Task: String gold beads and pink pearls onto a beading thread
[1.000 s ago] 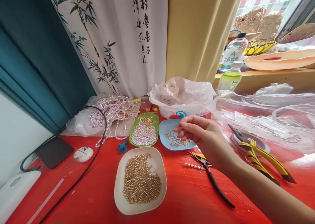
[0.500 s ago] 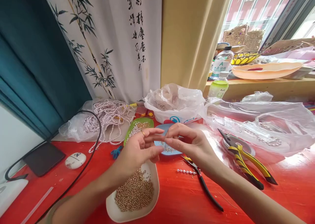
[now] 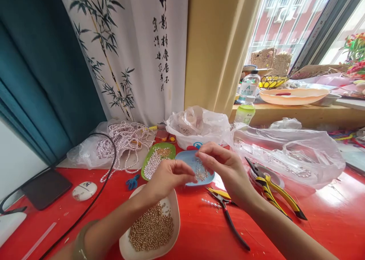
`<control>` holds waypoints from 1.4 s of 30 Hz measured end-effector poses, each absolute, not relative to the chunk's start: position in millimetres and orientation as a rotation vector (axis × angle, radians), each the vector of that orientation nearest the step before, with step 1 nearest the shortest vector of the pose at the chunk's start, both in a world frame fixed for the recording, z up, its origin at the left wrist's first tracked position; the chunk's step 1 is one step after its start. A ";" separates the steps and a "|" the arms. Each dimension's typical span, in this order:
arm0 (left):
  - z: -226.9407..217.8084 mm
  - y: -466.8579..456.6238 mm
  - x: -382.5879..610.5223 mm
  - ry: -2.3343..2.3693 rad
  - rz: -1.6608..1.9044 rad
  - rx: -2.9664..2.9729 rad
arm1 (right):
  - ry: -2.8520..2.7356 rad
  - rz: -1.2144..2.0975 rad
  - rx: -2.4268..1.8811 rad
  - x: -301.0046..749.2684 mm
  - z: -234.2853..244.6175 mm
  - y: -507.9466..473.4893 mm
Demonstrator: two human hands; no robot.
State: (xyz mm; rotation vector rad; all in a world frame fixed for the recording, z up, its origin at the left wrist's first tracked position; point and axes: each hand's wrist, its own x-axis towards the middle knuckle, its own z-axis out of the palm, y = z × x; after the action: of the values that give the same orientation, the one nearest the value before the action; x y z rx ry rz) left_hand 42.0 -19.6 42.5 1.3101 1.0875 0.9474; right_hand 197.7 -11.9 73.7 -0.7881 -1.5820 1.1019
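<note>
My left hand (image 3: pixel 168 176) is closed in a pinch at the near edge of a blue tray (image 3: pixel 182 156); anything between its fingertips is too small to make out. Above the same tray, my right hand (image 3: pixel 224 163) pinches thumb against fingers, and what it holds cannot be made out. Small metallic pieces (image 3: pixel 201 174) lie in the tray between the hands. Under my left wrist stands a white tray (image 3: pixel 124 243) of gold beads (image 3: pixel 151 229). Beyond that hand, a green tray (image 3: pixel 145 163) holds pearl-like beads (image 3: pixel 154 161) and some gold ones.
Dark-handled pliers (image 3: pixel 234 227) and a short beaded strand (image 3: pixel 210 202) lie below my right hand. Larger yellow-and-black pliers (image 3: pixel 268 187) lie right. Plastic bags (image 3: pixel 199 126) line the back. Pink bead strands (image 3: pixel 122 140), a black cable (image 3: pixel 112 157) and a mouse (image 3: pixel 84 191) are left.
My hands have drawn apart; their fingertips were together. My left hand is lower, its fingers now pinched. The view has tilted up and turned slightly right.
</note>
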 end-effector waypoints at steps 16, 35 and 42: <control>26.4 -17.4 41.7 1.173 0.664 1.689 | -1.311 0.922 -0.700 223.1 100.5 -15.8; 0.2 40.0 -38.3 1.847 0.558 2.297 | -1.567 1.154 -0.867 197.4 64.0 -4.2; -5.2 40.4 -34.5 1.852 0.552 2.355 | -1.569 1.185 -0.965 194.3 63.5 -4.6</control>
State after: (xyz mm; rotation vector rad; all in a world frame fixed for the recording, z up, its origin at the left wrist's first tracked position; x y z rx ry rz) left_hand -34.5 40.4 -5.2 2.3551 1.8522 0.5516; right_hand 194.3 -4.6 63.5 -0.9647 -1.5686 1.1850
